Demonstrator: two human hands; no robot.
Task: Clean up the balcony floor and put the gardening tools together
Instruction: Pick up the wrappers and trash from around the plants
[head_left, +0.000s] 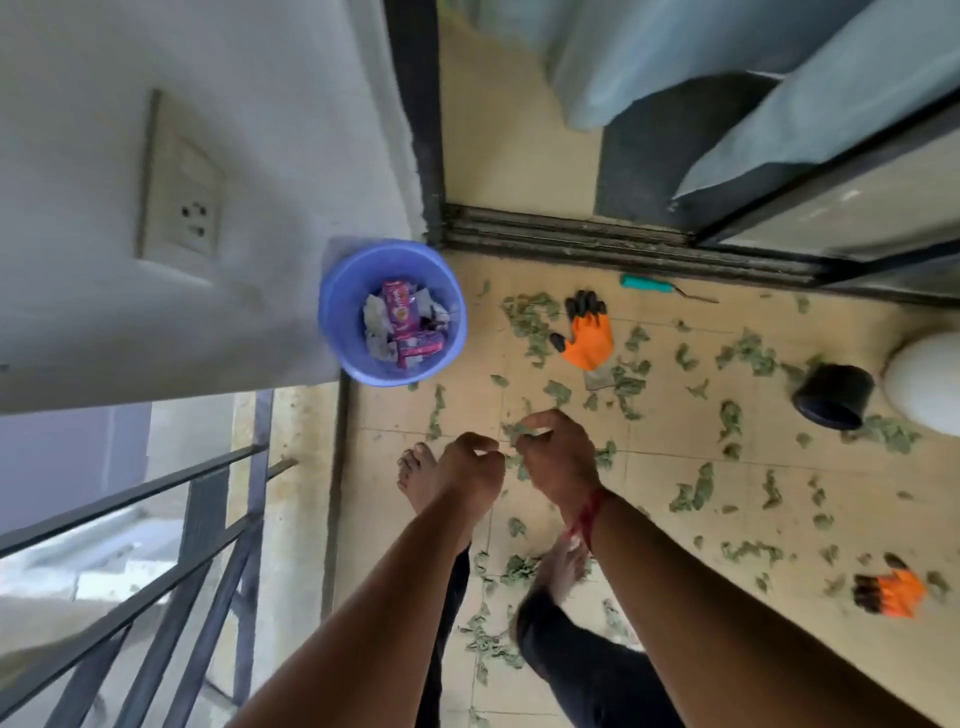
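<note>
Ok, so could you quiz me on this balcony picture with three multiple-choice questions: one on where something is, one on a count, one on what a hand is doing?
1. Where does the blue bucket stand?
A. In the corner by the wall and the door track.
B. On a chair.
C. On a shelf.

2. How many orange gloves lie on the floor?
A. One.
B. Two.
C. Four.

3. What is the right hand doing?
A. Pinching green leaves.
B. Gripping a glove.
C. Resting open on the floor.

Answers:
1 A: the bucket sits against the wall, next to the end of the door track.
2 B: one glove lies near the bucket, the other at the lower right.
3 A: its fingers curl round a small clump of leaves.
</note>
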